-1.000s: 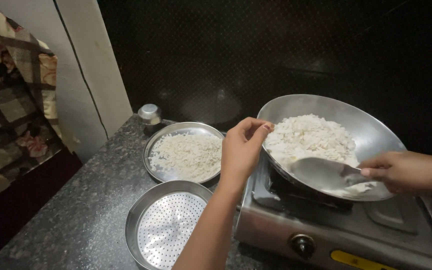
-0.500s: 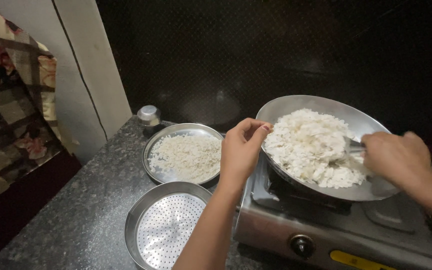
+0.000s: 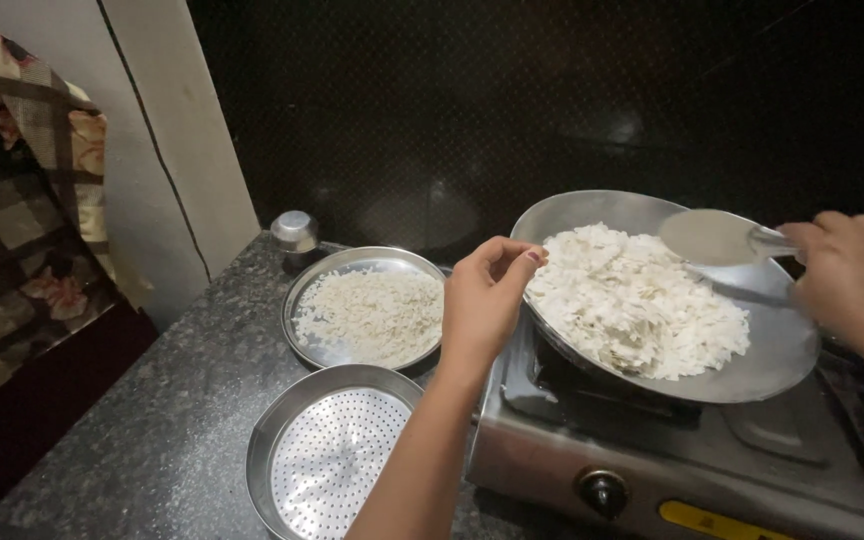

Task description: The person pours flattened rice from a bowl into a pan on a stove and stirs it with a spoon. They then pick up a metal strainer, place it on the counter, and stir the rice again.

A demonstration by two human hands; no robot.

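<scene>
Far left, dark granite counter point(image 3: 142, 420) runs to its front edge with some bare room. Small steel container point(image 3: 294, 232) sits at the back by the wall. Steel plate of flattened rice point(image 3: 367, 312) and perforated steel sieve plate point(image 3: 327, 465) lie just beside the stove point(image 3: 672, 470). Left hand point(image 3: 482, 300) pinches the wok's point(image 3: 772, 360) left rim, likely to steady it. White flakes point(image 3: 632, 300) piled inside. Right hand point(image 3: 857, 280) is closed on the steel spatula point(image 3: 717, 238), blade lifted over the far rim.
</scene>
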